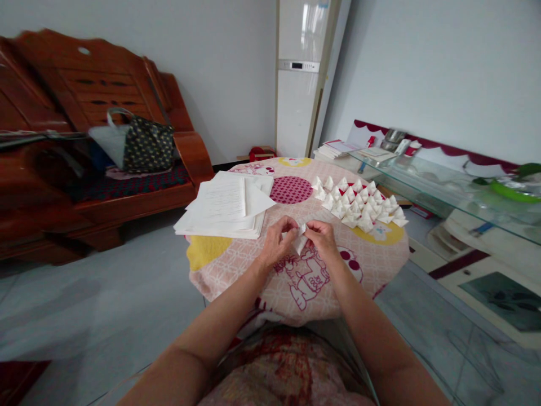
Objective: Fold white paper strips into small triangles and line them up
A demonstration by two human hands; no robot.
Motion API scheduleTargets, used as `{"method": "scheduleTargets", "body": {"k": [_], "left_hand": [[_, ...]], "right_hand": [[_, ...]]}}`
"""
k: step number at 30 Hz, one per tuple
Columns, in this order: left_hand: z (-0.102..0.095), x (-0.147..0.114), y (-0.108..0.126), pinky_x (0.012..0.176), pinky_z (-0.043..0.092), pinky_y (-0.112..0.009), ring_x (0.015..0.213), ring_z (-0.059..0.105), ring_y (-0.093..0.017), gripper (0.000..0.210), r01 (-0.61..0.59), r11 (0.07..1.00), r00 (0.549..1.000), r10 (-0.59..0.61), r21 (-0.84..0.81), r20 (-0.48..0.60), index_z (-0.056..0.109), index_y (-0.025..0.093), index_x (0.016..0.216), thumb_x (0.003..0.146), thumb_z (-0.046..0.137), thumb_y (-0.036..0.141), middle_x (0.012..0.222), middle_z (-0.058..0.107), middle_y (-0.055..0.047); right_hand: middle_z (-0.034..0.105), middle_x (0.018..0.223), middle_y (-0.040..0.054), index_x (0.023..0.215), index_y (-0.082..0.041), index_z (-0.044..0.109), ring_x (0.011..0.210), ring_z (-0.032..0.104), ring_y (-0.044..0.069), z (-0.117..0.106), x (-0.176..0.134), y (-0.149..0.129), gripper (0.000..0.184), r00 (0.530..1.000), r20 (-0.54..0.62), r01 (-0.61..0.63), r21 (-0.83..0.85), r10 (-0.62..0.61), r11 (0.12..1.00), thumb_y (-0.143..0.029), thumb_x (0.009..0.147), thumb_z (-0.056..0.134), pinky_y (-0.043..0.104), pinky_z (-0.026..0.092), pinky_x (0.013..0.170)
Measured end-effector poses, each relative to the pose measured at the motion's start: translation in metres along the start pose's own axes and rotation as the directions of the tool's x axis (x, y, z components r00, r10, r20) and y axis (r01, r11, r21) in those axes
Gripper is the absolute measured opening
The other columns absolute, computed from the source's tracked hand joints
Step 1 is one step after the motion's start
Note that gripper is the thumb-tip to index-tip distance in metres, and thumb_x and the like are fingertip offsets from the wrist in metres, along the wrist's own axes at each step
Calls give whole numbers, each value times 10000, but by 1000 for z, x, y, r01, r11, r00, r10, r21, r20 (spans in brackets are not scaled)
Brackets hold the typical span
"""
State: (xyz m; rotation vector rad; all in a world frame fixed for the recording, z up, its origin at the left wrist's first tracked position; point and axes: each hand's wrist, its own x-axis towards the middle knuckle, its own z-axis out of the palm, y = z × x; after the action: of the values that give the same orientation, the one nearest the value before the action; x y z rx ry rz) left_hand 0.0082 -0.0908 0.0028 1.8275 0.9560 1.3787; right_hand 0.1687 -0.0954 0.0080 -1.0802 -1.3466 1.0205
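Observation:
Between my two hands is a small piece of folded white paper (pixel 300 243), held just above the table's near half. My left hand (pixel 279 239) has its fingers closed on the paper's left side. With thumb and forefinger, my right hand (pixel 322 235) pinches its upper right edge. To the right stand several small folded paper pieces (pixel 363 206) with pointed tips, grouped close together. A stack of white paper sheets (pixel 224 203) lies to the left, the upper ones bearing lines of writing.
A patterned pink cloth (pixel 253 265) covers the round table. A wooden bench (pixel 105 101) with a dark patterned bag (pixel 149 144) stands at left. On the right is a glass-topped cabinet (pixel 456 197) with papers and cups. A tall white air conditioner (pixel 298 96) stands behind.

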Motion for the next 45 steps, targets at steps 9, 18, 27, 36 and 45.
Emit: {"method": "scheduleTargets", "body": {"k": [9,18,27,36,45], "left_hand": [[2,3,-6,667,444,-258,704,556,-129,103,37,991,999,-38,-132,0,571,182,891,791,551,184,784,585,10],[2,4,-6,654,442,-253,681,541,-120,98,34,986,999,-34,-165,-1,563,185,892,797,576,203,766,573,17],[1,4,-5,663,456,-257,697,568,-126,133,46,979,999,-45,-199,7,579,176,928,796,590,194,774,591,9],[2,4,-6,648,436,-247,675,551,-121,147,56,983,998,-52,-177,26,593,181,947,807,608,223,761,588,15],[-3,5,-6,740,466,-295,799,582,-181,359,192,935,979,-160,-299,126,692,172,875,904,610,520,828,654,-31]], "right_hand": [[543,538,-41,633,-198,636,431,449,94,0,0,1,158,999,9,-33,53,32,998,-346,680,669,224,331,405],[526,512,-39,615,-211,628,426,445,106,-2,1,6,181,1000,24,-16,40,15,999,-357,714,671,236,323,407],[489,471,-20,563,-221,551,435,419,118,-5,4,13,442,994,-82,68,-8,-69,998,-535,864,624,266,332,440],[467,476,-40,585,-213,618,440,389,113,-5,-4,-6,310,998,-17,51,-60,-52,997,-434,783,708,274,274,436],[459,472,-50,551,-224,537,408,381,94,-15,8,8,334,992,-115,-9,300,46,954,-408,690,779,258,266,404]]}}
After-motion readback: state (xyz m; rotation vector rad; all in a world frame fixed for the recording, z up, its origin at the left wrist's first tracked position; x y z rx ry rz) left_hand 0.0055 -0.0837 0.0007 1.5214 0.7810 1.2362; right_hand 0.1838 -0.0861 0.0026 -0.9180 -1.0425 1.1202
